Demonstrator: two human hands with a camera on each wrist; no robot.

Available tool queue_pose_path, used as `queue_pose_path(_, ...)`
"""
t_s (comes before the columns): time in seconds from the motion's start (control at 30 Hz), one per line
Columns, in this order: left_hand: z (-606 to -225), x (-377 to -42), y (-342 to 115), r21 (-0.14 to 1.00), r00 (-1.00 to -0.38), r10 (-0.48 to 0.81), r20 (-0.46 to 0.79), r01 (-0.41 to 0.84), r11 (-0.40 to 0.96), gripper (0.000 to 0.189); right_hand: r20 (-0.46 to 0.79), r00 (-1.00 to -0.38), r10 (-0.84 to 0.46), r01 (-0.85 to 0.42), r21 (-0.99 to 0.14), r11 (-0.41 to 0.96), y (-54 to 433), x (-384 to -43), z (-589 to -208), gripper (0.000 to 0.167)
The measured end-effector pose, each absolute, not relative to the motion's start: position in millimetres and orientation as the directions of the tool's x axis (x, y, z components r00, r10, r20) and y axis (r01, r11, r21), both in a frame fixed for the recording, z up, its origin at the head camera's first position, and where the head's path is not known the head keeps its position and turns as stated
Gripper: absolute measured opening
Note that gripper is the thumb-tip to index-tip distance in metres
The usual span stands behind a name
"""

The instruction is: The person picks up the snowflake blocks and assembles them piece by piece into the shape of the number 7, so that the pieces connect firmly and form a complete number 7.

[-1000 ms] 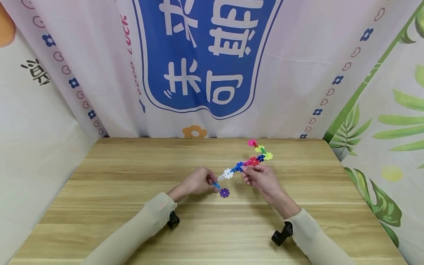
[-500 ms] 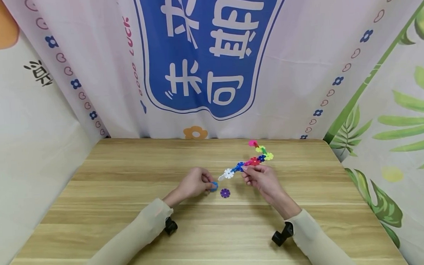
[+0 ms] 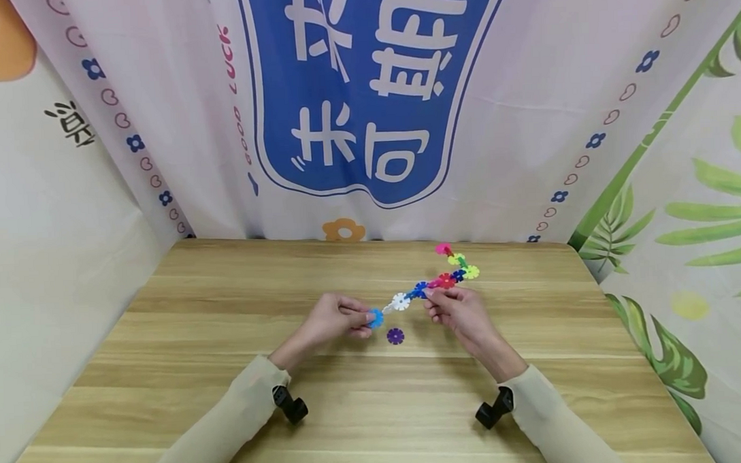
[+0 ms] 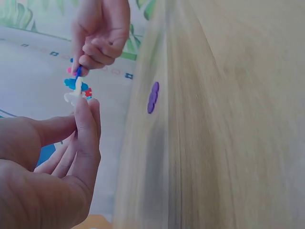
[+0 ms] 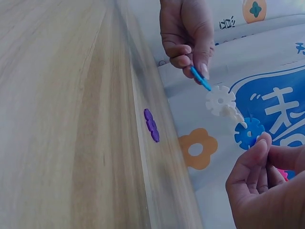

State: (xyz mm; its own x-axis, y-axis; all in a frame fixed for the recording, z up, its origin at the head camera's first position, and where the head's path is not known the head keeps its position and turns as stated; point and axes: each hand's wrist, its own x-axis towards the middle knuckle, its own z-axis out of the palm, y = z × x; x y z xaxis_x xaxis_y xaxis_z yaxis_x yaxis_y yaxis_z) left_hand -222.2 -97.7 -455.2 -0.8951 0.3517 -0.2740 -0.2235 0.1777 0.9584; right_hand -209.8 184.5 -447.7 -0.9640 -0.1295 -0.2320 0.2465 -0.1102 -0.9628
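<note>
My left hand (image 3: 332,323) pinches a light blue snowflake disc (image 3: 376,318) between thumb and fingers. That disc appears edge-on in the right wrist view, right at the white disc (image 5: 220,100) that ends a chain of interlocking snowflake discs (image 3: 446,280). Thumb and fingertips of my right hand (image 3: 465,317) pinch the chain at a blue disc (image 5: 249,133). From there it runs through pink, red and dark blue pieces, then bends back over yellow and green ones to a pink end. Below the white discs, a loose purple snowflake disc (image 3: 395,336) lies flat on the table.
The wood-grain table (image 3: 352,409) reaches back to a hanging printed curtain (image 3: 515,151). Printed cloth also hangs at the left and right sides. Black wrist cameras are strapped to both forearms, the left one (image 3: 291,404) close over the tabletop.
My left hand has turned the light blue disc from edge-on to face the head camera, first drawing it slightly away, then bringing it up to the chain's white end. The right hand stays nearly still.
</note>
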Motion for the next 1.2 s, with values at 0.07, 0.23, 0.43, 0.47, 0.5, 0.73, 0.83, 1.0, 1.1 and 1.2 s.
queue_pose_path(0.07,-454.9,-220.5,-98.2,0.961,-0.897,0.351,-0.269,-0.225,0.161,0.023,-0.232,-0.964,-0.13,0.247,-0.963,-0.11,184.2,-209.9,-447.9,0.023)
queue_pose_path(0.23,-454.5,-217.1,-99.1,0.962,-0.903,0.332,-0.272,-0.253,0.1,0.026,-0.231,-0.965,-0.126,0.246,-0.962,-0.116,183.2,-210.2,-447.8,0.022)
queue_pose_path(0.43,-456.8,-215.7,-98.5,0.954,-0.898,0.33,-0.291,-0.296,0.038,0.028,-0.228,-0.965,-0.13,0.243,-0.964,-0.11,183.4,-210.0,-447.6,0.024)
queue_pose_path(0.47,-457.1,-215.5,-98.2,0.953,-0.897,0.329,-0.295,-0.302,0.031,0.028,-0.228,-0.965,-0.13,0.243,-0.964,-0.11,183.4,-209.9,-447.6,0.023)
queue_pose_path(0.5,-457.2,-215.3,-97.9,0.952,-0.897,0.328,-0.297,-0.306,0.026,0.028,-0.228,-0.965,-0.13,0.243,-0.964,-0.111,183.5,-209.8,-447.7,0.023)
queue_pose_path(0.73,-458.7,-215.8,-97.6,0.953,-0.894,0.339,-0.292,-0.302,0.024,0.028,-0.222,-0.966,-0.135,0.238,-0.964,-0.119,184.0,-209.8,-448.5,0.02)
queue_pose_path(0.83,-457.7,-215.6,-97.8,0.951,-0.891,0.342,-0.299,-0.308,0.028,0.027,-0.228,-0.964,-0.137,0.245,-0.962,-0.123,183.0,-209.8,-448.5,0.019)
queue_pose_path(1.0,-457.5,-216.5,-96.2,0.947,-0.887,0.339,-0.313,-0.32,0.037,0.025,-0.238,-0.962,-0.131,0.254,-0.96,-0.122,182.1,-209.5,-448.2,0.018)
queue_pose_path(1.1,-457.6,-217.4,-94.7,0.944,-0.889,0.327,-0.319,-0.328,0.03,0.024,-0.234,-0.964,-0.126,0.248,-0.963,-0.109,182.6,-209.9,-448.6,0.019)
queue_pose_path(1.2,-457.9,-218.2,-93.4,0.943,-0.896,0.308,-0.319,-0.331,0.012,0.024,-0.23,-0.965,-0.124,0.242,-0.966,-0.095,183.0,-210.4,-449.1,0.02)
